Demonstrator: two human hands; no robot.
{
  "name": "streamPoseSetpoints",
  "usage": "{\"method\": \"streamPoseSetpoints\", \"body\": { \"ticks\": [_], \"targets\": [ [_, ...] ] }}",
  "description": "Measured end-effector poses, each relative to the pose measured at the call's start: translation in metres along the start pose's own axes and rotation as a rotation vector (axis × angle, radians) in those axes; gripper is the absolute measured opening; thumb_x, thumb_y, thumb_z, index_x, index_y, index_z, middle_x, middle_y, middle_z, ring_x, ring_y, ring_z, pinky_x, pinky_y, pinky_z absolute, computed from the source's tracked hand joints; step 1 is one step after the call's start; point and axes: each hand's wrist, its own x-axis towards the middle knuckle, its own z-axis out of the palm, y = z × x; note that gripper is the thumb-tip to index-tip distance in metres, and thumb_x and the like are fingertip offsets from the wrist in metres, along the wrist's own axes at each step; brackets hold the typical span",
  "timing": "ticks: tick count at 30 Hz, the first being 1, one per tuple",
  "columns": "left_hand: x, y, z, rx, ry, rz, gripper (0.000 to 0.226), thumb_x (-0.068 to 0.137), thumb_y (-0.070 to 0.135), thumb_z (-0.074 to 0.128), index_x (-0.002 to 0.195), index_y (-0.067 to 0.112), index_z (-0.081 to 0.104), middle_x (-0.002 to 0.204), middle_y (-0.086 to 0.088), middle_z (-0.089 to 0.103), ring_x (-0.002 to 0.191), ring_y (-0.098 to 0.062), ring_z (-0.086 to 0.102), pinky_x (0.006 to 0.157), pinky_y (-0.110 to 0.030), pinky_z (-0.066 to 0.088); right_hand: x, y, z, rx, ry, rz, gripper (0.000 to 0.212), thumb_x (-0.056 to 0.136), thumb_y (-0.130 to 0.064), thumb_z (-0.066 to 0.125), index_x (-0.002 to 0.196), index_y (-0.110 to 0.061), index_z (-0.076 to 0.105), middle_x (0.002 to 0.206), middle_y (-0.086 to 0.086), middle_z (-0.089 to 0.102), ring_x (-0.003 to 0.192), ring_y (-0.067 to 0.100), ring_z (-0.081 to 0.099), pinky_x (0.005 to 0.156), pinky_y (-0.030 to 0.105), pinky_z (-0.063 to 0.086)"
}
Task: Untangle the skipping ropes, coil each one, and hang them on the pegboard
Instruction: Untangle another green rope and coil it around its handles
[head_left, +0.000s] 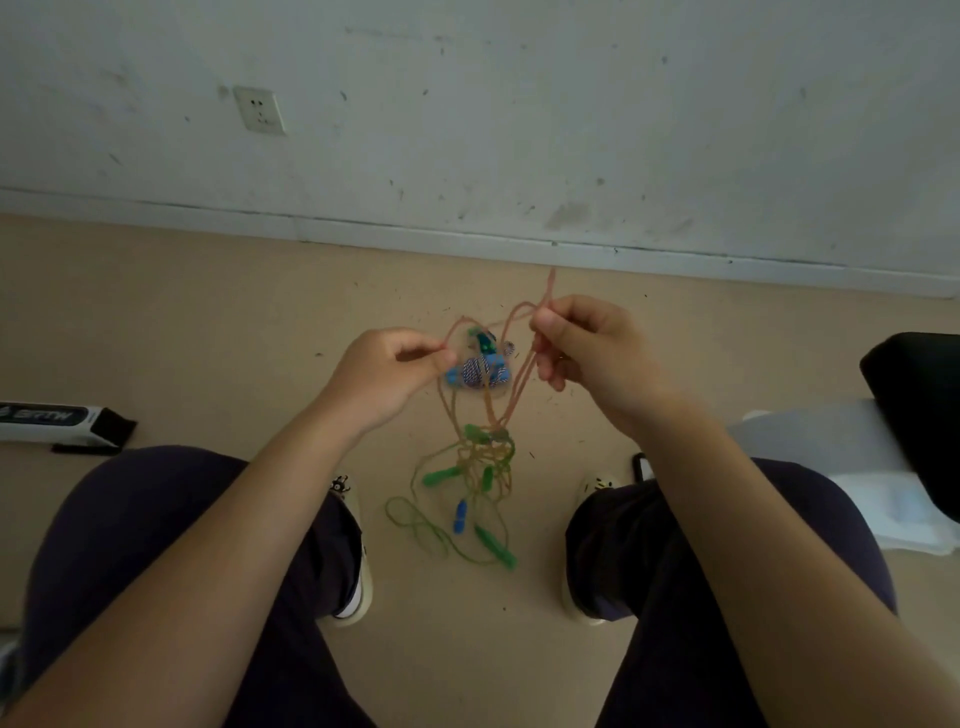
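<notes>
Skipping ropes (485, 452) hang knotted between the knees above the floor, handles dangling. Left hand (387, 376) pinches an orange strand; right hand (587, 348) grips several orange loops (524, 364). Pulling the hands apart risks tightening the green-orange knot (488, 441); swinging handles (441, 475) may snag again.

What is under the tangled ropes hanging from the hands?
Under the tangle of ropes lies the tan floor, between two shoes. Green rope loops and handles trail onto it. The bit of floor straight behind the knot is hidden.
</notes>
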Motion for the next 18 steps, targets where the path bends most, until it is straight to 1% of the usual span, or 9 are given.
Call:
{"method": "streamPoseSetpoints", "body": {
  "ticks": [2, 5, 6, 8, 10, 12, 13, 16, 18],
  "targets": [
    [0.001, 0.002, 0.001, -0.02, 0.064, 0.03, 0.02, 0.091, 0.032, 0.071, 0.109, 0.024, 0.072, 0.104, 0.012, 0.071, 0.1, -0.005, 0.064, 0.083, -0.02, 0.044, 0.0, -0.001, 0.002, 0.063, -0.044, 0.042, 0.024, 0.102, -0.01, 0.048, 0.081, -0.002, 0.056, 0.06, 0.006, 0.057, 0.048, 0.015, 0.053, 0.046, 0.024, 0.042],
    [-0.001, 0.005, 0.002, -0.09, 0.027, 0.05, 0.059, 0.086, 0.035, 0.076, 0.139, 0.028, 0.051, 0.125, 0.015, 0.06, 0.114, -0.001, 0.057, 0.092, -0.02, 0.044, 0.0, -0.002, 0.003, 0.235, -0.134, 0.072, 0.026, 0.103, -0.012, 0.044, 0.083, 0.0, 0.056, 0.064, 0.012, 0.059, 0.052, 0.017, 0.058, 0.05, 0.024, 0.048],
    [-0.002, 0.006, 0.004, -0.136, -0.003, 0.079, 0.064, 0.082, 0.036, 0.08, 0.139, 0.028, 0.051, 0.126, 0.014, 0.06, 0.113, 0.0, 0.057, 0.093, -0.02, 0.046, 0.0, -0.001, 0.004, 0.29, -0.168, 0.078, 0.025, 0.102, -0.013, 0.044, 0.086, 0.002, 0.056, 0.066, 0.013, 0.061, 0.055, 0.017, 0.061, 0.053, 0.023, 0.051],
    [-0.007, 0.01, 0.01, -0.236, -0.136, 0.126, 0.047, 0.078, 0.036, 0.081, 0.121, 0.029, 0.064, 0.112, 0.013, 0.07, 0.105, 0.002, 0.064, 0.089, -0.017, 0.049, -0.001, 0.0, 0.008, 0.382, -0.215, 0.089, 0.022, 0.1, -0.014, 0.045, 0.096, 0.005, 0.055, 0.069, 0.013, 0.065, 0.06, 0.017, 0.066, 0.058, 0.022, 0.055],
    [-0.013, 0.013, 0.013, -0.215, -0.369, 0.104, 0.023, 0.088, 0.037, 0.068, 0.107, 0.024, 0.071, 0.102, 0.006, 0.076, 0.102, -0.006, 0.069, 0.092, -0.018, 0.05, 0.0, 0.0, 0.008, 0.415, -0.222, 0.075, 0.022, 0.101, -0.013, 0.043, 0.094, 0.004, 0.056, 0.07, 0.012, 0.067, 0.063, 0.015, 0.068, 0.061, 0.021, 0.057],
    [-0.012, 0.01, 0.01, -0.109, -0.547, 0.069, 0.023, 0.099, 0.029, 0.056, 0.103, 0.013, 0.072, 0.096, -0.004, 0.076, 0.099, -0.02, 0.071, 0.097, -0.023, 0.05, 0.001, -0.002, 0.004, 0.422, -0.173, 0.031, 0.023, 0.102, -0.011, 0.044, 0.086, 0.001, 0.056, 0.074, 0.012, 0.067, 0.064, 0.015, 0.067, 0.061, 0.021, 0.056],
    [-0.011, 0.01, 0.006, -0.073, -0.574, 0.051, 0.025, 0.102, 0.026, 0.054, 0.1, 0.009, 0.071, 0.092, -0.006, 0.076, 0.096, -0.023, 0.071, 0.095, -0.023, 0.051, 0.002, -0.002, 0.001, 0.424, -0.134, 0.013, 0.021, 0.101, -0.01, 0.046, 0.085, 0.0, 0.056, 0.076, 0.012, 0.066, 0.065, 0.016, 0.067, 0.061, 0.021, 0.056],
    [-0.005, 0.008, -0.01, 0.02, -0.409, 0.07, 0.026, 0.102, 0.022, 0.052, 0.089, 0.01, 0.071, 0.074, -0.004, 0.073, 0.078, -0.019, 0.069, 0.081, -0.02, 0.05, 0.004, 0.0, -0.007, 0.218, 0.026, 0.003, 0.018, 0.098, -0.009, 0.055, 0.084, 0.001, 0.059, 0.078, 0.013, 0.068, 0.063, 0.021, 0.067, 0.059, 0.027, 0.057],
    [-0.005, 0.008, -0.016, -0.042, -0.301, 0.119, 0.026, 0.102, 0.021, 0.052, 0.085, 0.011, 0.068, 0.059, -0.003, 0.06, 0.06, -0.017, 0.058, 0.072, -0.022, 0.05, 0.004, 0.002, -0.01, -0.021, 0.075, 0.043, 0.022, 0.095, -0.015, 0.061, 0.086, 0.006, 0.062, 0.075, 0.011, 0.07, 0.06, 0.023, 0.065, 0.056, 0.031, 0.057]
  ]
}}
